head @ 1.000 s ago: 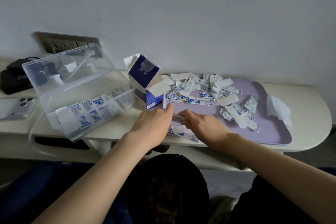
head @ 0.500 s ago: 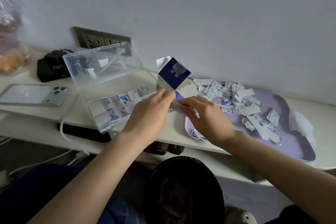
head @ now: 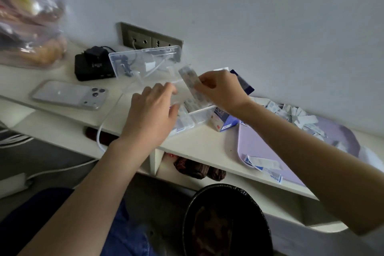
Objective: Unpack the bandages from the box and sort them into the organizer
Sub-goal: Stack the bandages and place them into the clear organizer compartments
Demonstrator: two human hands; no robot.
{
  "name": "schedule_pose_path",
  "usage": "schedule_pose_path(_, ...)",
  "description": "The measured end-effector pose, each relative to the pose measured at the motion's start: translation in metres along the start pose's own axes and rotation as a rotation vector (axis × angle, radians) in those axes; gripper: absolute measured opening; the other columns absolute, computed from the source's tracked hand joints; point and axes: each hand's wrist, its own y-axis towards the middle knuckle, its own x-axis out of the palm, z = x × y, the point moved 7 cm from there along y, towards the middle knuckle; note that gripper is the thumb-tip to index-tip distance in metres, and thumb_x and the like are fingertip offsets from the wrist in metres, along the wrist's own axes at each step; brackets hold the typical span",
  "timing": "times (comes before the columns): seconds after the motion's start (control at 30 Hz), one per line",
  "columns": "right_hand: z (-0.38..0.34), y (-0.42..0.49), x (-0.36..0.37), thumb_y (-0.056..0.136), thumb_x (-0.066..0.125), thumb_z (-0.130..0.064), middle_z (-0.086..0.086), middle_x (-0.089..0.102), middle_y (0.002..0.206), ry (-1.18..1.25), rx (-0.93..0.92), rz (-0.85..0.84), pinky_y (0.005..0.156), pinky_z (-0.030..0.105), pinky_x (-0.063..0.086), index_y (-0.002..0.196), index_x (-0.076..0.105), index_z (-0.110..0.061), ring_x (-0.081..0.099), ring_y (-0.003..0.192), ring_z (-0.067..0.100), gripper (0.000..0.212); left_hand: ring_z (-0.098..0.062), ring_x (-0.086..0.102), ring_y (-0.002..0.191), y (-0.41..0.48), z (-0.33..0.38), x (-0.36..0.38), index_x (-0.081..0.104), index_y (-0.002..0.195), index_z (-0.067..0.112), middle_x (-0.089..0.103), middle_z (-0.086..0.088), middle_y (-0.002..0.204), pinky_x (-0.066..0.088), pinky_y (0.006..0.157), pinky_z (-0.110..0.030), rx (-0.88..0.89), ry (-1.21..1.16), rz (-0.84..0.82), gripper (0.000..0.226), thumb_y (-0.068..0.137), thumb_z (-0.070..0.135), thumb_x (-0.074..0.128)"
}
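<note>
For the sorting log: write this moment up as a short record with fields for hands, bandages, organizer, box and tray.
Right hand: pinches a bandage strip above the organizer
Left hand: fingers relaxed, over the organizer's front compartments; contact unclear
Organizer: clear, lid open, bandages inside
Box: blue, beside the organizer, partly behind the right wrist
Tray: purple, loose bandages piled at its far end
Phone: face down, left of the organizer

Table [head: 207,144] loaded | phone [head: 69,94] left of the left fingers [head: 158,89] | organizer [head: 145,59] under them | box [head: 225,120], purple tray [head: 256,144] to their right | charger [head: 93,66], bag [head: 31,27] beyond, leftward
</note>
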Motion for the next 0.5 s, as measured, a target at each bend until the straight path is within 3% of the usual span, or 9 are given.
schedule_pose_path(0.07,0.005,0.016,0.016,0.089,0.058,-0.029,0.006,0.057,0.061,-0.007,0.084,-0.084,0.048,0.012,0.031,0.075,0.068,-0.003,0.043,0.057,0.008,0.031,-0.022,0.05,0.103,-0.005,-0.004,0.013,0.056,0.111,0.022,0.062,0.004,0.107,0.033,0.085,-0.035,0.027,0.06,-0.112,0.021,0.094,0.032,0.049)
schedule_pose_path(0.17,0.014,0.031,0.044,0.087,0.058,-0.025,0.0,0.041,0.048,-0.077,0.188,-0.224,0.038,0.012,0.025,0.052,0.053,-0.01,0.034,0.048,0.011,0.038,-0.017,0.05,0.101,-0.009,-0.012,0.022,0.058,0.106,0.026,0.062,0.007,0.103,0.034,0.087,-0.033,0.038,0.075,-0.184,0.018,0.094,0.035,0.049)
schedule_pose_path(0.23,0.021,0.035,0.059,0.085,0.059,-0.024,-0.006,0.037,0.039,-0.124,0.26,-0.282,0.041,0.017,0.028,0.046,0.044,-0.017,0.034,0.045,0.01,0.042,-0.015,0.05,0.099,-0.009,-0.019,0.022,0.059,0.104,0.027,0.062,0.009,0.1,0.032,0.086,-0.031,0.032,0.07,-0.182,0.014,0.094,0.033,0.051)
schedule_pose_path(0.33,0.03,0.037,0.075,0.084,0.058,-0.025,-0.009,0.039,0.031,-0.204,0.343,-0.346,0.044,0.018,0.032,0.05,0.045,-0.014,0.043,0.047,0.011,0.038,-0.014,0.049,0.099,-0.009,-0.026,0.021,0.06,0.103,0.028,0.061,0.011,0.1,0.03,0.085,-0.029,0.009,0.046,-0.182,0.014,0.093,0.034,0.053)
schedule_pose_path(0.4,0.03,0.039,0.084,0.083,0.059,-0.023,-0.007,0.05,0.04,-0.212,0.36,-0.377,0.053,0.019,0.043,0.058,0.051,-0.012,0.053,0.052,0.013,0.029,-0.014,0.049,0.099,-0.009,-0.027,0.022,0.06,0.102,0.028,0.061,0.011,0.099,0.03,0.085,-0.029,0.009,0.029,-0.182,0.012,0.093,0.034,0.053)
schedule_pose_path(0.47,0.029,0.04,0.093,0.083,0.061,-0.02,0.006,0.068,0.072,-0.188,0.365,-0.419,0.075,0.027,0.055,0.083,0.063,-0.004,0.067,0.073,0.02,0.016,-0.013,0.05,0.097,-0.008,-0.027,0.022,0.06,0.1,0.027,0.062,0.011,0.097,0.031,0.085,-0.029,0.009,0.003,-0.177,0.01,0.093,0.033,0.053)
schedule_pose_path(0.5,0.028,0.04,0.096,0.083,0.062,-0.019,0.011,0.069,0.085,-0.191,0.367,-0.44,0.083,0.032,0.055,0.095,0.064,-0.001,0.068,0.084,0.023,0.021,-0.013,0.049,0.096,-0.008,-0.028,0.022,0.06,0.099,0.027,0.062,0.011,0.096,0.031,0.085,-0.03,0.009,-0.006,-0.175,0.009,0.093,0.032,0.054)
